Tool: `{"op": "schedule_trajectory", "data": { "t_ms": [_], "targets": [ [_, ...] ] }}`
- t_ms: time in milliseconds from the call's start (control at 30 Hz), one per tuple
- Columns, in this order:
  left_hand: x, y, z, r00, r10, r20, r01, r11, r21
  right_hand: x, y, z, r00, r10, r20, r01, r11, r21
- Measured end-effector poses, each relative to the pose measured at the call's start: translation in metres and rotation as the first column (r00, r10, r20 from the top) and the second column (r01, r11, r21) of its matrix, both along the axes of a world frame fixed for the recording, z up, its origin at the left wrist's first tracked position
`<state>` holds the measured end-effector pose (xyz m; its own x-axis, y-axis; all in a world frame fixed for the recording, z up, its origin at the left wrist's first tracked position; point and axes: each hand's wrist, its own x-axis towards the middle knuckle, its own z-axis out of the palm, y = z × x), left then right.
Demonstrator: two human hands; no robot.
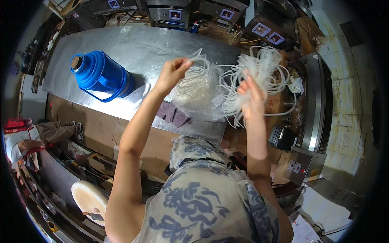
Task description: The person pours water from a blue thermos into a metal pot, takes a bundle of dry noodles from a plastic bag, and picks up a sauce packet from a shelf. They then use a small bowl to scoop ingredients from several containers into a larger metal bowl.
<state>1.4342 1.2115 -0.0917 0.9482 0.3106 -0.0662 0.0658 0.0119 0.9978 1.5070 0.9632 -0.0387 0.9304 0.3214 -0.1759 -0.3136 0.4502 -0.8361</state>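
Observation:
My right hand [252,94] is raised past the right end of the metal table, gripping a large loose bundle of thin whitish strands [264,68] that look like noodles. Between the thumb and fingers of my left hand [176,73], a few such strands [199,56] are pinched. Below and between the hands, a clear plastic bag [200,106] lies on the table with a coiled heap of similar strands [194,83] in it. Some strands hang from the bundle near the bag's right side. A folded purple-brown cloth [173,114] touches the table's near edge, beside the bag.
A blue thermos flask [103,76] with a cork lies or leans on the metal table [127,39] at left. Stove units [170,13] line the far side. A cardboard box [273,106] stands at right. Another person [39,136] is at far left; a round cutting board [89,200] is lower left.

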Motion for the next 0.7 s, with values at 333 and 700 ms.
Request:
{"op": "schedule_trajectory", "data": {
  "t_ms": [333, 700],
  "targets": [
    [0.029, -0.032, 0.075, 0.996, -0.006, -0.089, -0.036, 0.882, -0.47, -0.012, 0.075, -0.054, 0.916, 0.081, 0.394, -0.08, 0.997, -0.019],
    [0.066, -0.036, 0.083, 0.971, -0.13, -0.201, 0.089, 0.976, -0.2, -0.006, 0.092, -0.078, 0.946, 0.291, 0.144, -0.29, 0.957, -0.028]
  ]
}}
